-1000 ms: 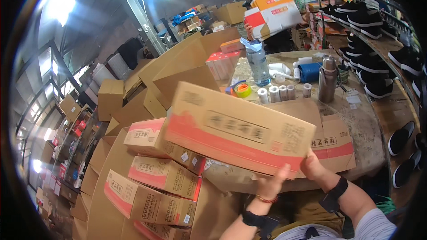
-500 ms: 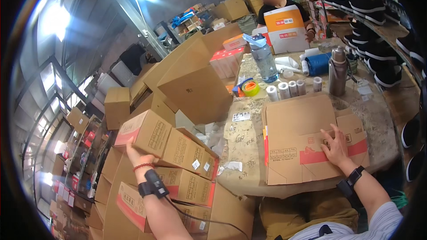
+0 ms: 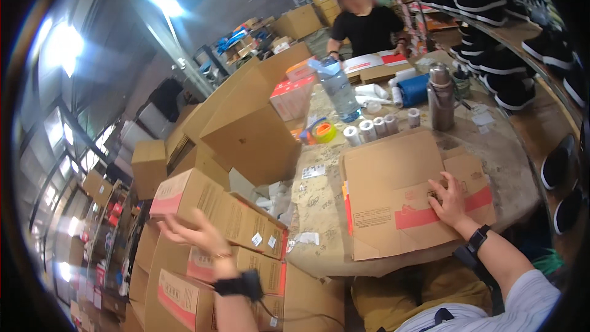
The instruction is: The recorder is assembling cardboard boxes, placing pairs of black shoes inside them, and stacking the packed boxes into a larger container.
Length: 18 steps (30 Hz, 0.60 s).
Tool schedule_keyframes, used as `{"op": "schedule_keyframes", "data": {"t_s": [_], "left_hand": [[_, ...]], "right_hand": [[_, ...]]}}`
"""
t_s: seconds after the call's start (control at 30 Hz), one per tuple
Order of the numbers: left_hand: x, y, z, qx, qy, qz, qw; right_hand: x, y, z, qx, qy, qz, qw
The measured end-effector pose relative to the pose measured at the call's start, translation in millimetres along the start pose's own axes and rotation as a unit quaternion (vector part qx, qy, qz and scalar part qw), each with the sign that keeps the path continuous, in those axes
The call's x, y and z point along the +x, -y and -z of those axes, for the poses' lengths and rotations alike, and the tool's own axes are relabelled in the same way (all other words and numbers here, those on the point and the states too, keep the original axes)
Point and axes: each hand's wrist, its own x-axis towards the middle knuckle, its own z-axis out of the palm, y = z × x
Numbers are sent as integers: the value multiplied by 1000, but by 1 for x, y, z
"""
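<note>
Several white labels mark cartons near the left grip, apart; right grip, also apart, touches printed cardboard.

We note a passable strip of the surface between the flat cardboard and the boxes at left. Beyond the cardboard, we find the far side obstructed by white rolls, a bottle and a steel flask; a shoe rack bounds the right.
</note>
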Motion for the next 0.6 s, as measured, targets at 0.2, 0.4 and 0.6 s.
{"op": "schedule_keyframes", "data": {"t_s": [0.2,0.4,0.6], "left_hand": [[-205,-111,20,-205,505,-14,838],[-302,-104,33,-314,545,170,758],[-294,-112,30,-258,606,225,718]], "right_hand": [[-5,-24,13,212,-61,-112,969],[-56,-80,92,149,-60,-215,963],[-109,-60,90,-2,117,-164,979]]}}
